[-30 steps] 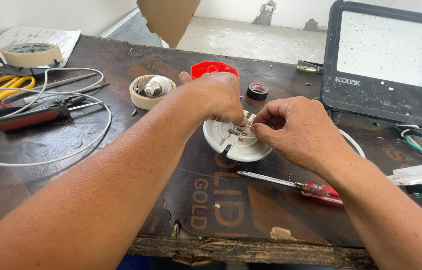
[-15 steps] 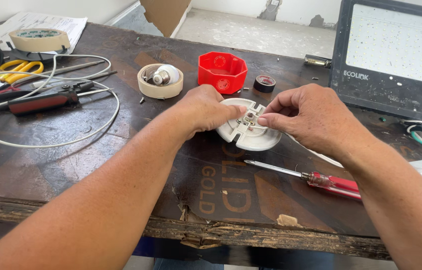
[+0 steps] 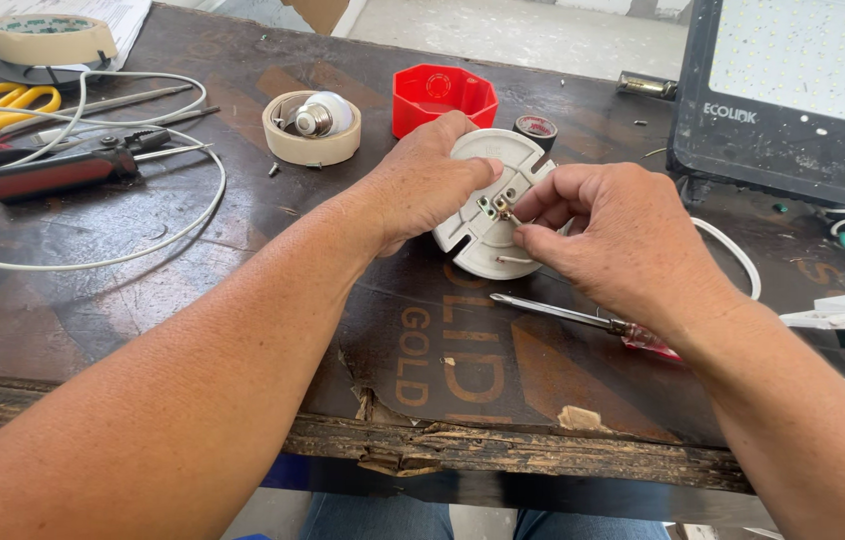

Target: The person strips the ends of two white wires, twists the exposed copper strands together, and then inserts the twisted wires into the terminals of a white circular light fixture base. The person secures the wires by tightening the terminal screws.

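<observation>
My left hand (image 3: 423, 190) grips the white fitting (image 3: 488, 215); right fingers (image 3: 533, 210) pinch a wire (image 3: 509, 213), which may slip from its terminal.

Between both hands, matt white plastic disc (image 3: 483, 235) with small metal terminals (image 3: 499, 206); underneath, worn, chipped dark wooden tabletop (image 3: 243, 300); beneath right hand, shiny metal screwdriver shaft (image 3: 553, 312).

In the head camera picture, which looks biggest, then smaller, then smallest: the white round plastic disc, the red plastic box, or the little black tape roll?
1. White round plastic disc, held in the left hand; it is nearest the camera, so its lead is unsure.
2. Red eight-sided plastic box.
3. Small black tape roll, clearly smallest.
</observation>
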